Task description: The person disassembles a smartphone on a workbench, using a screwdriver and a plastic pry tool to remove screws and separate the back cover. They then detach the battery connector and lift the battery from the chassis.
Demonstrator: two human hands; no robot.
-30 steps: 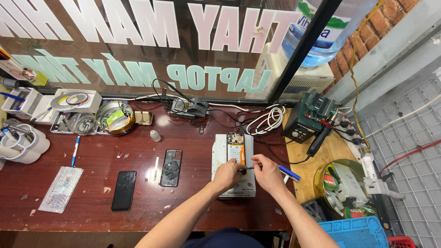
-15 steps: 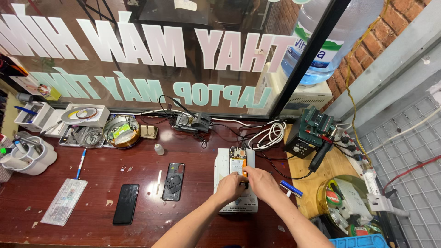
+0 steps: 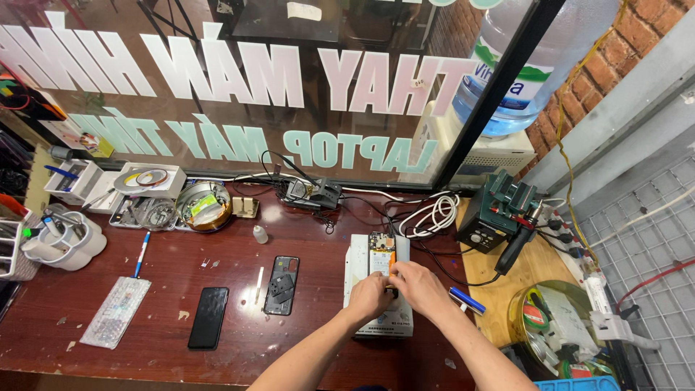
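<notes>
1. Your left hand (image 3: 371, 295) and right hand (image 3: 418, 284) meet over the near end of the opened phone (image 3: 381, 255); fingers curled and pinching at it, but I can't tell exactly what they grip.
2. The phone lies flat on a white boxy pad (image 3: 360, 269), right of centre on the glossy red-brown table (image 3: 145, 340). Its board is exposed, with an orange strip along the right edge.
3. Left of the pad: a dark back cover (image 3: 281, 284) with a square camera bump, then a smooth black screen (image 3: 208, 317).
4. Far left: a bubble-wrap pouch (image 3: 116, 311) and a blue pen (image 3: 140, 255).
5. Just right of your right hand: a blue tool (image 3: 467, 300).
6. Far right: a green boxy station (image 3: 496, 211), with coiled white cable (image 3: 434, 214) beside it.
</notes>
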